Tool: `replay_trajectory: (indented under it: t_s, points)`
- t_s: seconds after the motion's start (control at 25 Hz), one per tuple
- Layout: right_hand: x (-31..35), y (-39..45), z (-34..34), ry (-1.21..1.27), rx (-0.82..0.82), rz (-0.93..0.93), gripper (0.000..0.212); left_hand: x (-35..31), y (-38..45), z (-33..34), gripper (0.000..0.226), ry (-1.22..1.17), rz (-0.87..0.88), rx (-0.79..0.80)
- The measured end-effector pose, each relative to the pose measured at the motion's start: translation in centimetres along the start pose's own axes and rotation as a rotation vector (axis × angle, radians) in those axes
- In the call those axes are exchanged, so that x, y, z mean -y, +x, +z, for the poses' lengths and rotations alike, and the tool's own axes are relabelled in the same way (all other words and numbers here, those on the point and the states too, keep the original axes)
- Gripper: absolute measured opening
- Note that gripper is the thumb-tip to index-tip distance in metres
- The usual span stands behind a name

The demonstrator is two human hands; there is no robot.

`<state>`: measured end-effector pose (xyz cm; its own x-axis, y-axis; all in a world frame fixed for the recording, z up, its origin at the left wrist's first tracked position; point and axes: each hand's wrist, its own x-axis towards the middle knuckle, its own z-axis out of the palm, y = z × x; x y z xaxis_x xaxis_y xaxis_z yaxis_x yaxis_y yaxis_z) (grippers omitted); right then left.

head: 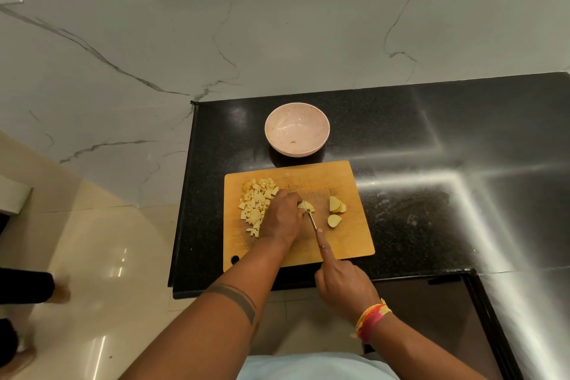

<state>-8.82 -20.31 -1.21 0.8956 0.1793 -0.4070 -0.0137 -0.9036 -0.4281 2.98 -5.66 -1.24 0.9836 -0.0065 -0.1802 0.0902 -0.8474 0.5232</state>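
Observation:
A wooden cutting board point(354, 244) lies on the black counter. On its left part sits a pile of small diced potato cubes point(256, 203). My left hand point(282, 219) holds down a stack of potato slices point(307, 206) at the board's middle, fingers curled over it. My right hand point(342, 284) grips a knife point(313, 220), index finger stretched along its spine, and the blade sits against the held slices. More potato slices point(336, 205) and a half piece point(334, 220) lie to the right on the board.
An empty pale pink bowl point(297, 129) stands just behind the board. The black counter point(431, 163) extends to the right, with its left edge near the board. A marble wall rises behind. Another person's feet point(58, 290) are on the tiled floor at left.

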Motion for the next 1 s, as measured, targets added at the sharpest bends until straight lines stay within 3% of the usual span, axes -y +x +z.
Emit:
replay_trajectory:
  t_s: [0.2,0.48,0.8,1.0]
  points:
    - [0.8,1.9,-1.0,0.048,-0.059,-0.008,0.083,0.3,-0.6,-0.4,0.032,-0.056,-0.026,-0.01]
    - [1.9,4.2,-0.6,0.025,-0.061,-0.02,0.075,0.0,-0.5,-0.3,0.022,-0.026,-0.033,-0.038]
    - [1.0,1.4,-0.3,-0.024,0.012,-0.019,0.084,-0.4,-0.3,-0.1,0.021,0.006,-0.066,-0.029]
    - [-0.1,0.7,-0.4,0.087,-0.062,0.033,0.085,-0.6,-0.8,0.1,0.025,0.034,-0.026,-0.056]
